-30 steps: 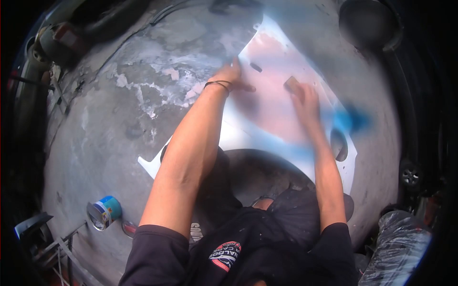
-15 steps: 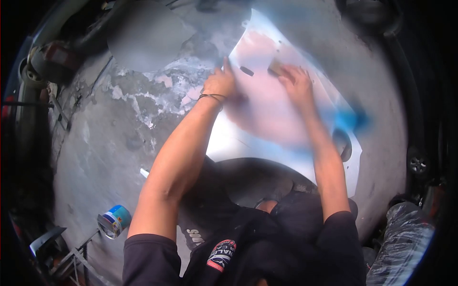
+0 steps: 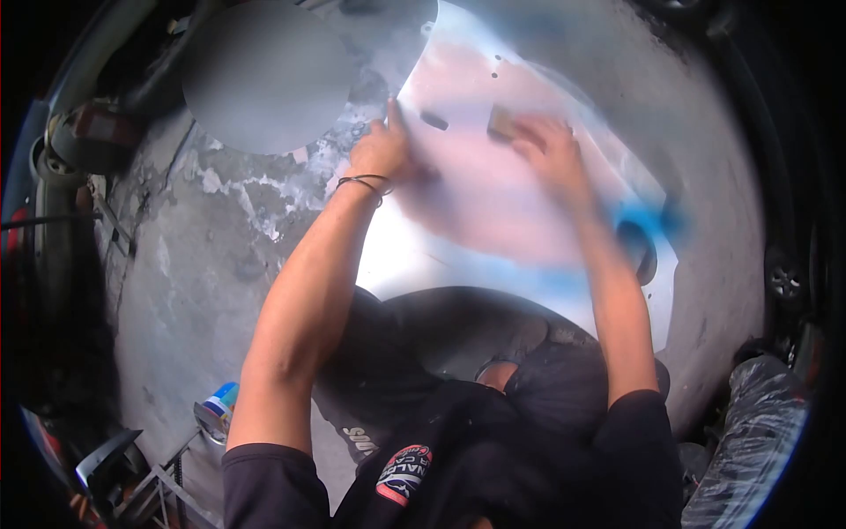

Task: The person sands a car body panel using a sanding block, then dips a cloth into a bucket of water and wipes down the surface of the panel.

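Observation:
A white car fender [image 3: 401, 264] with a large pinkish patch lies in front of me, its curved wheel-arch edge toward my legs. My left hand [image 3: 379, 152] is closed on the fender's left edge, the index finger stretched along it. On the pink area, my right hand [image 3: 548, 154] grips a small tan sanding block [image 3: 502, 123] pressed to the surface. This hand is blurred. A dark oblong slot [image 3: 434, 120] in the panel lies between the two hands.
A blue-labelled can [image 3: 217, 411] stands at lower left, partly behind my left arm, near a metal frame [image 3: 163, 480]. A plastic-wrapped bundle [image 3: 749, 445] is at lower right. Whitish stains mark the concrete floor [image 3: 189, 264]. A wheel [image 3: 782, 280] shows at far right.
The view has shifted, so the fender appears farther left. The sanding block in my right hand has moved slightly right, away from the slot. My left hand keeps its hold on the edge.

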Motion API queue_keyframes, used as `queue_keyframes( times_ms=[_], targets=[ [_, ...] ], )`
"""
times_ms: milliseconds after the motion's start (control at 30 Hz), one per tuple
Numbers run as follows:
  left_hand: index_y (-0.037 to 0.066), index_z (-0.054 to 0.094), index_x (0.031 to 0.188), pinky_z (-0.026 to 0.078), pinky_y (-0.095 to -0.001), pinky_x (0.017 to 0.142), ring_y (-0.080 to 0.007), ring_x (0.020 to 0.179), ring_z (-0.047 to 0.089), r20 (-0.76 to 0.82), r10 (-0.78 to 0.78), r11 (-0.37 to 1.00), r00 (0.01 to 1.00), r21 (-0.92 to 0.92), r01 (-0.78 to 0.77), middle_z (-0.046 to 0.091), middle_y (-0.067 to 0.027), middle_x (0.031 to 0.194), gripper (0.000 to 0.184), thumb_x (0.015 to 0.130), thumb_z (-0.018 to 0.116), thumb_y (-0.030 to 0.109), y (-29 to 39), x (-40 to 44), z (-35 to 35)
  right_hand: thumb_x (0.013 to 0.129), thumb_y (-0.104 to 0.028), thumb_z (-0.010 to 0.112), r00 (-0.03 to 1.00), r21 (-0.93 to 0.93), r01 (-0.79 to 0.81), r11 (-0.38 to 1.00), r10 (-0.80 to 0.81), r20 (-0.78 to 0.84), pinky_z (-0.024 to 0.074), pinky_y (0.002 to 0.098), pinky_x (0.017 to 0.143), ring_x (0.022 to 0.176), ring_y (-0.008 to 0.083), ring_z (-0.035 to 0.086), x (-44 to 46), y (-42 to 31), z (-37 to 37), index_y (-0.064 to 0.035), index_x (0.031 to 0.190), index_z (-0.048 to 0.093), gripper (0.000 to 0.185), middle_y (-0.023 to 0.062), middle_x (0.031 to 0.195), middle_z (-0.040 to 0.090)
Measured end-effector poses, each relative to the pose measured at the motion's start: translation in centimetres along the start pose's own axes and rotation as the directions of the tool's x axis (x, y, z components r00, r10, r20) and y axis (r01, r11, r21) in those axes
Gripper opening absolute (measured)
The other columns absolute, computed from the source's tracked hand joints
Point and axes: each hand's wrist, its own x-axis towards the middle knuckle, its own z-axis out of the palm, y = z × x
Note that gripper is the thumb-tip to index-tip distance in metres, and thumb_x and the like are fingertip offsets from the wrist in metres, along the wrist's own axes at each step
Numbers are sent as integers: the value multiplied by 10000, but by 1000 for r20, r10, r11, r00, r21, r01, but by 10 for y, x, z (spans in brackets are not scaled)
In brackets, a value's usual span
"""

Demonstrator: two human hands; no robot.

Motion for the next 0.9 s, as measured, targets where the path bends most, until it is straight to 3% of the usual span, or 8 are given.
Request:
queue_keyframes(
  times_ms=[67,133,200,367,433,667,733,900],
  targets=[
    [-68,-1,1754,600,-505,1065,-586,1278,671,-7,4,1000,1000,3,-4,480,-488,1517,1572,728,934,669,-3,5,3,947,-101,789,995,28,-66,997,63,83,475,468,1184,1341,363,642,-38,2,-13,-38,1283,794,341,152,1385,750],
    [-71,1,1753,600,-501,1065,-586,1269,675,-9,11,1000,1000,14,-11,485,-489,1511,1583,720,934,682,-2,5,5,951,-94,775,980,-72,133,988,-120,161,464,445,1204,1362,307,630,-67,14,-26,-81,1273,806,324,96,1405,740],
    [-5,22,1768,595,-509,1076,-513,1302,674,-50,-22,1000,999,-16,21,521,-375,1520,1520,739,988,560,4,4,8,955,-96,769,985,-103,104,989,-88,151,460,446,1211,1378,308,624,-53,14,-30,-88,1281,808,329,91,1407,739],
    [-16,29,1767,584,-498,1103,-514,1341,653,-50,-27,1000,998,15,27,514,-390,1543,1538,732,983,603,0,6,8,975,-121,745,995,-48,101,994,-101,4,459,456,1217,1395,314,627,-6,18,-23,-84,1296,809,329,84,1409,745],
    [-18,28,1767,581,-496,1109,-512,1355,648,-45,-15,1000,999,4,15,511,-394,1550,1544,730,982,613,-1,2,11,956,-31,754,998,103,-2,995,-4,58,464,452,1199,1358,355,646,-21,27,-30,-63,1291,801,340,136,1410,745],
    [-27,5,1767,559,-481,1146,-514,1371,638,-52,-2,999,999,47,5,476,-411,1590,1568,731,976,637,-3,12,15,981,-144,772,963,-35,-166,986,169,210,425,474,1226,1381,333,644,-98,30,-98,-88,1328,795,352,137,1418,745],
    [-32,-1,1765,556,-475,1150,-518,1373,635,-31,-3,999,1000,44,4,463,-416,1602,1573,732,976,642,-2,13,13,976,-179,779,989,-247,90,965,-56,140,370,518,1249,1382,330,634,-60,36,-68,-112,1325,803,357,129,1401,754],
    [-59,-13,1754,557,-465,1146,-528,1360,641,-33,-10,997,999,70,12,466,-423,1592,1586,736,976,647,-1,6,9,1055,-285,687,978,-272,208,939,-195,74,324,488,1249,1391,257,610,12,32,-5,-144,1324,807,326,60,1393,749]
  ],
)
